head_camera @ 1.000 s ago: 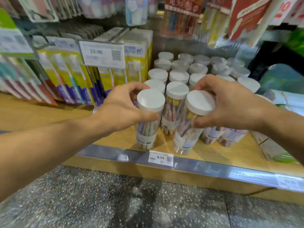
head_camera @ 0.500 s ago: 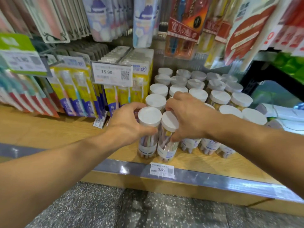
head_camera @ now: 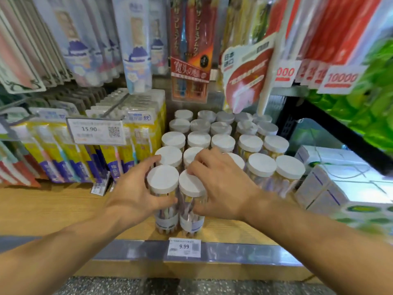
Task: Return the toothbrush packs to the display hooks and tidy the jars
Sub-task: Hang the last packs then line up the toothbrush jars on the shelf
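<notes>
our left hand (head_camera: 136, 194) curls around the front-left jar (head_camera: 164, 196), thumb across its clear wall and fingers reaching round the far side by the white lid. our right hand (head_camera: 223, 186) grips the front-right jar (head_camera: 191, 201) just beside it, fingers bent over the lid's rim and thumb pressed low on the clear wall. the two jars stand upright and touch each other at the front of the wooden shelf (head_camera: 53, 209), just behind the 9.99 price tag (head_camera: 184, 247) on the shelf's edge strip. behind them the other white-lidded jars (head_camera: 223, 143) stand in packed rows running toward the back. to the left, yellow and purple toothbrush packs (head_camera: 70, 158) hang in rows behind a 15.90 price tag (head_camera: 95, 131), and more toothbrush packs in pale blue card (head_camera: 138, 56) hang from the hooks above. white boxes (head_camera: 331, 184) sit on the right, near the jars.
</notes>
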Motion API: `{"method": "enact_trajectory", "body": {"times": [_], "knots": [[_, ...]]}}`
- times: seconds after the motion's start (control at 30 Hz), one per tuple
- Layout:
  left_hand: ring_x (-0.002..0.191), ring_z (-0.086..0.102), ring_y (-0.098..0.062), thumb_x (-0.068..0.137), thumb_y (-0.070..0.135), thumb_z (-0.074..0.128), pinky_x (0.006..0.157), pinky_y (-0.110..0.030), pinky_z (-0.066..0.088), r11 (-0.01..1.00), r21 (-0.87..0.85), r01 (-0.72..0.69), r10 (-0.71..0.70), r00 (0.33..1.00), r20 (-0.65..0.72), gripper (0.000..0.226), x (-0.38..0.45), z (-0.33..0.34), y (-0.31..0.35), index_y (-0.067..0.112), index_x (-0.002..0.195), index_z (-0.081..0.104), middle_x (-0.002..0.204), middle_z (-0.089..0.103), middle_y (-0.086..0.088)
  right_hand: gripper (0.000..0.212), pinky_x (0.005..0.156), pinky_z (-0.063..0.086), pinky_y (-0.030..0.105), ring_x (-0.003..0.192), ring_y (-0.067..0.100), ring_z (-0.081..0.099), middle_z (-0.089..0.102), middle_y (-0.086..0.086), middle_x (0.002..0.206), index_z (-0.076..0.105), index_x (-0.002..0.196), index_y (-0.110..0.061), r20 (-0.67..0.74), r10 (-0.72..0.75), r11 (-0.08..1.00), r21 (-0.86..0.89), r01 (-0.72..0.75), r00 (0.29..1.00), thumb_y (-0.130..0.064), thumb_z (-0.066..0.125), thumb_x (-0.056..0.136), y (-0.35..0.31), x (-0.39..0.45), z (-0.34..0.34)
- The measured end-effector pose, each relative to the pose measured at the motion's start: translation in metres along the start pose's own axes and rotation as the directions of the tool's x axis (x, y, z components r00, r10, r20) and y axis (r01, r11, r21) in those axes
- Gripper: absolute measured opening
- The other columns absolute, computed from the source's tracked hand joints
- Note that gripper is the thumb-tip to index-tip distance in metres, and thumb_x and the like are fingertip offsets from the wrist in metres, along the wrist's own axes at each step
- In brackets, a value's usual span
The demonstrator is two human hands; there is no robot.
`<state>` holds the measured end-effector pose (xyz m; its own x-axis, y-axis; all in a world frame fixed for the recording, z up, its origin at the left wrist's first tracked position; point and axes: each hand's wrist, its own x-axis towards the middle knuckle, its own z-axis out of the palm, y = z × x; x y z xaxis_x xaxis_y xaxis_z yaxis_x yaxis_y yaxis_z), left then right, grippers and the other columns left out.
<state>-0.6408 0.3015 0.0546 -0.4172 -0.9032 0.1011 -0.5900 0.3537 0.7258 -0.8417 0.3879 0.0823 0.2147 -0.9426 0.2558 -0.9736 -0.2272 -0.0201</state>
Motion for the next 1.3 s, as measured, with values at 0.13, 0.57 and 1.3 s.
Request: {"method": "enact_trajectory", "body": {"times": [0.13,0.57,1.3], "knots": [[0.116,0.055,-0.016,0.038,0.084,0.082,0.099,-0.043,0.052,0.998,-0.021,0.056,-0.057,0.996,-0.075,0.137,-0.006,0.001,-0.004,0.037,0.155,0.029,0.118,0.054,0.011,0.061,0.092,0.043,0.037,0.108,0.019,0.051,0.058,0.000,0.116,0.066,0.120,-0.020,-0.159,0.074,0.988,0.143,-0.051,0.984,-0.064,0.068,0.079,0.032,-0.020,-0.017],[0.123,0.049,-0.019,0.076,0.064,0.066,0.099,-0.042,0.042,0.708,0.470,-0.528,0.430,0.849,0.306,0.063,0.047,0.048,0.118,0.043,0.134,0.054,0.131,0.057,0.013,0.099,0.093,0.050,0.041,0.112,0.023,0.059,0.061,-0.003,0.118,0.065,0.128,-0.023,-0.044,0.384,0.923,-0.005,-0.385,0.922,-0.095,0.055,0.061,0.159,-0.082,-0.024],[0.118,0.055,-0.020,0.066,0.036,0.091,0.090,-0.039,0.054,0.838,0.354,-0.415,0.312,0.897,0.314,0.075,0.070,0.071,0.116,0.038,0.133,0.058,0.132,0.060,0.005,0.085,0.082,0.047,0.030,0.096,0.012,0.056,0.062,-0.010,0.104,0.063,0.119,-0.028,0.055,0.329,0.933,0.137,-0.334,0.943,-0.082,0.066,0.053,0.166,-0.069,-0.008]]}}
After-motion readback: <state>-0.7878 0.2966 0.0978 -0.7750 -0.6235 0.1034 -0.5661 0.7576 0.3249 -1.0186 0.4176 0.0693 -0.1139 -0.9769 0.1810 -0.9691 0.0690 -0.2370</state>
